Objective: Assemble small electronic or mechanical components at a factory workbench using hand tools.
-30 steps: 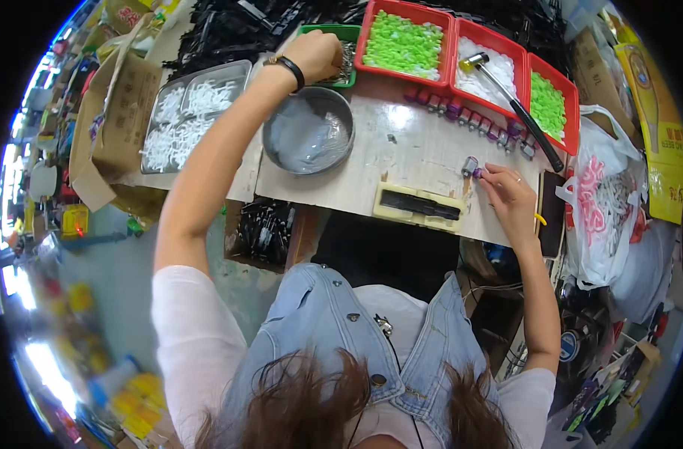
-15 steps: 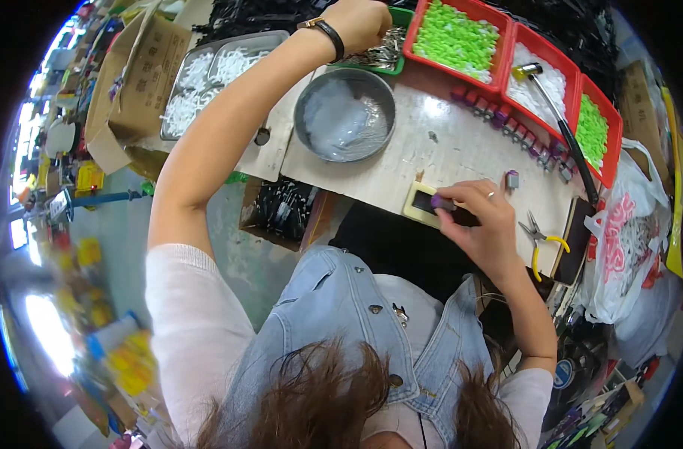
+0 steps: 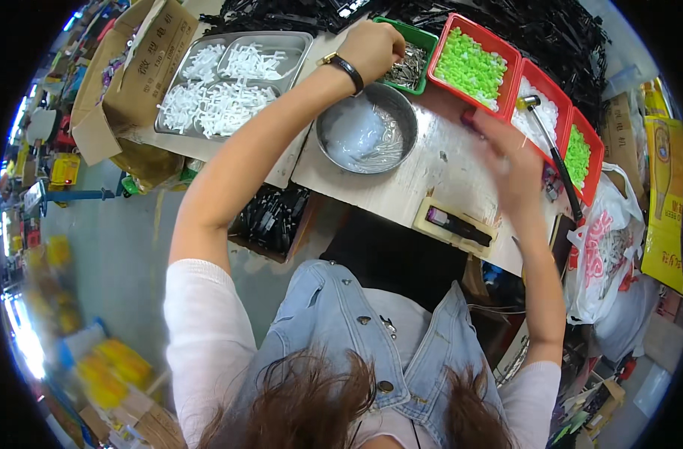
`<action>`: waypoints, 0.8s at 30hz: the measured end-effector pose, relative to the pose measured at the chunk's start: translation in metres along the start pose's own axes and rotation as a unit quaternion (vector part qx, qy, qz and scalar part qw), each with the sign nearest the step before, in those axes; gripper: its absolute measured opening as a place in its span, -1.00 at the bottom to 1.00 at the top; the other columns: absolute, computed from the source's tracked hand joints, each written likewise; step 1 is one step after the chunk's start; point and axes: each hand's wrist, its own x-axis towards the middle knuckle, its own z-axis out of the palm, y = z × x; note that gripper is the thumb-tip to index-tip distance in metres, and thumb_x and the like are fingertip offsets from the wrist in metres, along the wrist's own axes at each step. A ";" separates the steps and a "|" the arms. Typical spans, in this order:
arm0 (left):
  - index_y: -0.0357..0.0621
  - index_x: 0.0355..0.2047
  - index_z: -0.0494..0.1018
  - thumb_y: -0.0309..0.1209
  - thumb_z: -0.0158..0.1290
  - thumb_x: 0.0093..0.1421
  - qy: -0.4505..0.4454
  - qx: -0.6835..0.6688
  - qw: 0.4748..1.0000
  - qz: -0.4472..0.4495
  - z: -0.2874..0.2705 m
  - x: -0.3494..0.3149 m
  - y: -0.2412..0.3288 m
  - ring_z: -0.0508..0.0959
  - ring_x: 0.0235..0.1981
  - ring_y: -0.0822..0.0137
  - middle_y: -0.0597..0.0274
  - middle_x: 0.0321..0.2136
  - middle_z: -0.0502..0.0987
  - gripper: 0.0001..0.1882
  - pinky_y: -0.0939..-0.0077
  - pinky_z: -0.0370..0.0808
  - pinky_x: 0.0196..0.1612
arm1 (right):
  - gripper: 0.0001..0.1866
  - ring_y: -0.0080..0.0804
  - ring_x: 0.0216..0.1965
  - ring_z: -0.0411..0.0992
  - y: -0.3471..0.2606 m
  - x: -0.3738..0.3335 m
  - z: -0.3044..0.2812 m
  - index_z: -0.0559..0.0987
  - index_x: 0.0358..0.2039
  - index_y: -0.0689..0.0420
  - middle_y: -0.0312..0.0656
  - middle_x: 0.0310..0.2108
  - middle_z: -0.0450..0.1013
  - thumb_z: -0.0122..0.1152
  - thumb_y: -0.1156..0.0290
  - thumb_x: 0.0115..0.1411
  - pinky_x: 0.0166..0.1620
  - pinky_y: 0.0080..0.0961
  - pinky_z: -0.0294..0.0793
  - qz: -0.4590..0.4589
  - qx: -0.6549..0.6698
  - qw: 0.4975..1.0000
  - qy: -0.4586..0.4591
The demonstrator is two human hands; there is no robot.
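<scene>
Upper centre, the left hand (image 3: 371, 51) curls over the green tray (image 3: 422, 37) of metal pins (image 3: 411, 69), its grip's catch hidden; upper right, the right hand (image 3: 512, 156) blurs, grip unreadable.

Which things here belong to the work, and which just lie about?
Seemingly in use:
green tray of metal pieces, at left hand
cream holder, with dark piece
purple parts, near blurred right hand

Seemingly lying about:
white plastic bag
cardboard box
yellow packaging
</scene>
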 end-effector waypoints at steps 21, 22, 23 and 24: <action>-0.40 -0.32 0.55 -0.58 0.16 0.15 -0.036 -0.683 0.602 -0.412 -0.041 -0.133 0.204 0.65 -0.42 0.34 0.05 -0.43 0.62 -0.89 0.54 0.62 -0.32 | -0.81 -0.44 -0.26 0.56 -0.010 0.019 -0.021 0.63 -0.23 0.34 -0.11 -0.29 0.59 0.21 0.52 0.19 -0.14 -0.54 0.55 0.125 0.273 0.950 -0.082; -0.40 -0.32 0.55 -0.57 0.16 0.15 -0.044 -0.691 0.594 -0.409 -0.037 -0.133 0.209 0.64 -0.43 0.34 0.05 -0.44 0.62 -0.89 0.54 0.62 -0.33 | -0.82 -0.43 -0.25 0.56 -0.014 -0.015 -0.021 0.62 -0.22 0.35 -0.09 -0.28 0.58 0.21 0.58 0.17 -0.13 -0.54 0.56 0.131 0.288 0.943 -0.102; -0.39 -0.33 0.55 -0.57 0.16 0.14 -0.057 -0.699 0.587 -0.406 -0.033 -0.131 0.212 0.64 -0.44 0.34 0.05 -0.45 0.62 -0.89 0.54 0.62 -0.34 | -0.82 -0.43 -0.24 0.56 -0.017 -0.042 -0.023 0.62 -0.21 0.36 -0.07 -0.26 0.58 0.21 0.64 0.15 -0.13 -0.55 0.56 0.137 0.304 0.935 -0.117; -0.38 -0.35 0.54 -0.55 0.18 0.14 -0.069 -0.700 0.587 -0.401 -0.030 -0.130 0.217 0.64 -0.47 0.35 0.07 -0.47 0.61 -0.89 0.54 0.62 -0.37 | -0.82 -0.41 -0.22 0.55 -0.023 -0.061 -0.022 0.62 -0.22 0.36 -0.05 -0.23 0.57 0.21 0.68 0.14 -0.12 -0.54 0.56 0.136 0.350 0.923 -0.085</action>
